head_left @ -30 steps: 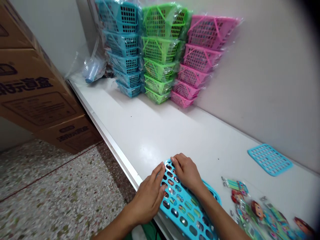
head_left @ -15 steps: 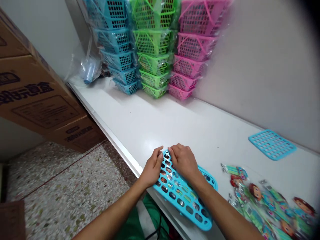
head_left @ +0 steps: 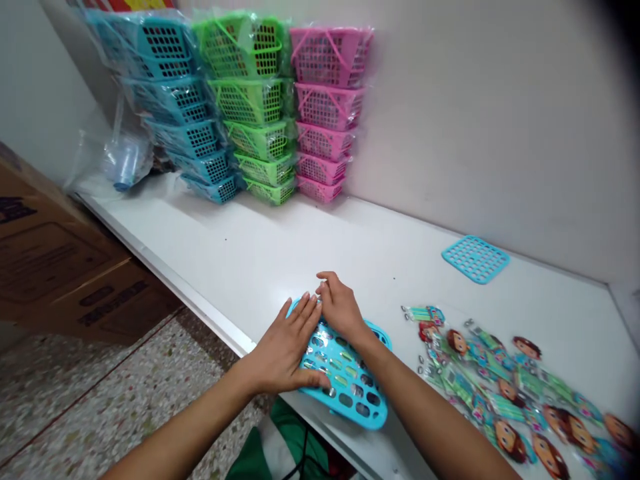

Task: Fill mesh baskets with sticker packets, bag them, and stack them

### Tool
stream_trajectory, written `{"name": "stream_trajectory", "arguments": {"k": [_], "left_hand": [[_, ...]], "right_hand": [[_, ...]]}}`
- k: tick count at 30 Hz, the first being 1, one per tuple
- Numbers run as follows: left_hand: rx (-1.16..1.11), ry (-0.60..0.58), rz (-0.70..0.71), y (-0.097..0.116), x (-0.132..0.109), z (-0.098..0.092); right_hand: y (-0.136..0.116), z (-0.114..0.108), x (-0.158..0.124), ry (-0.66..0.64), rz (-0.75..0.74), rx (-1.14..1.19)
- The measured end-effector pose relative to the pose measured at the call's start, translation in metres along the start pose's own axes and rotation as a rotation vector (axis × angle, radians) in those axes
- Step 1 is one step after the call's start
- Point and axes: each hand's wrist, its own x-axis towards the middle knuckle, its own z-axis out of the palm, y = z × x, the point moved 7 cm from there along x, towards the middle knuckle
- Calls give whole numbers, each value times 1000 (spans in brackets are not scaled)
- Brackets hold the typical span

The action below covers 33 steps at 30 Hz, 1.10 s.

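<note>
A blue perforated plastic piece (head_left: 350,380) lies at the table's front edge, with small colourful items showing through its holes. My left hand (head_left: 287,347) rests flat on its left part, fingers stretched out and thumb apart. Beside it, my right hand (head_left: 340,307) is at the piece's far end, fingers curled; its palm side is hidden, and whether it pinches anything is unclear. Right of the hands lie several clear packets with cartoon figures (head_left: 505,390). A flat blue grid panel (head_left: 476,259) lies near the wall.
Wrapped stacks of blue baskets (head_left: 193,137), green baskets (head_left: 257,140) and pink baskets (head_left: 325,140) stand at the back left of the white table (head_left: 280,247). A wrapped blue roll (head_left: 125,163) is beside them. Cardboard boxes (head_left: 65,267) stand at the left.
My left hand has opened and moved from the piece's left edge to lie flat on top. My right hand has shifted slightly at the far end. The view has swung to the right.
</note>
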Motion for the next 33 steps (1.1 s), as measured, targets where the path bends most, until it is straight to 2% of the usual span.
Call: {"name": "stream_trajectory", "arguments": {"k": [3, 5, 9, 12, 17, 22, 24, 29, 33], "left_hand": [[49, -31, -22, 2, 0, 0], [62, -24, -24, 2, 0, 1], [74, -22, -34, 2, 0, 2], [76, -18, -45, 1, 0, 3], [64, -17, -43, 1, 0, 1], [42, -11, -20, 2, -1, -1], [41, -7, -24, 2, -1, 0], [33, -18, -36, 0, 0, 2], [28, -21, -64, 0, 1, 2]], "right_hand": [[3, -31, -9, 60, -4, 81], [7, -54, -25, 78, -42, 3], [20, -73, -63, -24, -82, -196], [25, -72, -79, -4, -93, -309], [20, -65, -75, 8, -95, -485], [17, -60, -63, -182, -84, -610], [15, -58, -61, -203, -110, -656], [16, -59, -64, -21, -119, -635], [20, -60, -70, 51, -102, -567]]}}
